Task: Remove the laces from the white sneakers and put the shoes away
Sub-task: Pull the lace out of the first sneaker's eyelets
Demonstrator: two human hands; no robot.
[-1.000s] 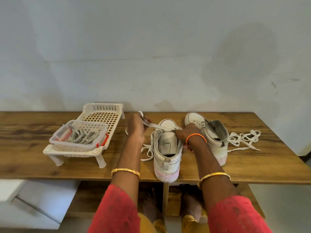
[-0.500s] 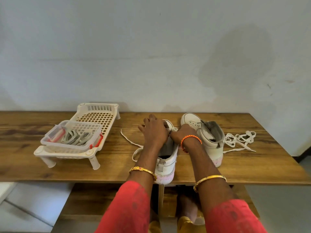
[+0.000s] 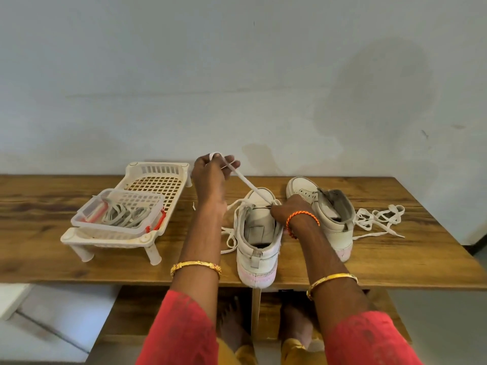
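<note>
Stretching across the lower half of the scene is a long brown wooden tabletop [image 3: 395, 259] set against a pale, stained plaster wall [image 3: 237, 75].

On its left part stands a white plastic lattice rack on short legs [image 3: 158, 185], and on the rack's near end sits a clear plastic tub [image 3: 89, 219] holding coiled grey-white laces.

Near the table's front edge, in the middle, stands a white high-top sneaker with a pinkish sole [image 3: 257, 248], heel toward the viewer and toe toward the wall. Its tongue is folded up and its opening gapes.

Just to its right, close beside it, is the second white high-top sneaker [image 3: 329, 217], angled a little, with no lace in its eyelets.

To the right of that shoe, a loose white flat lace [image 3: 379, 217] lies tangled on the wood.

The left hand [image 3: 210, 177] is raised above the table behind the middle shoe, fingers curled and pinching a white flat shoelace [image 3: 245, 183] that runs taut and slanting down to the shoe's eyelets; more of it trails in loops at the shoe's left side.

The right hand [image 3: 287, 210], with an orange thread band at the wrist, rests on the middle shoe's right collar, fingers curled on its edge, steadying it.

Both forearms wear gold bangles and red sleeves.
</note>
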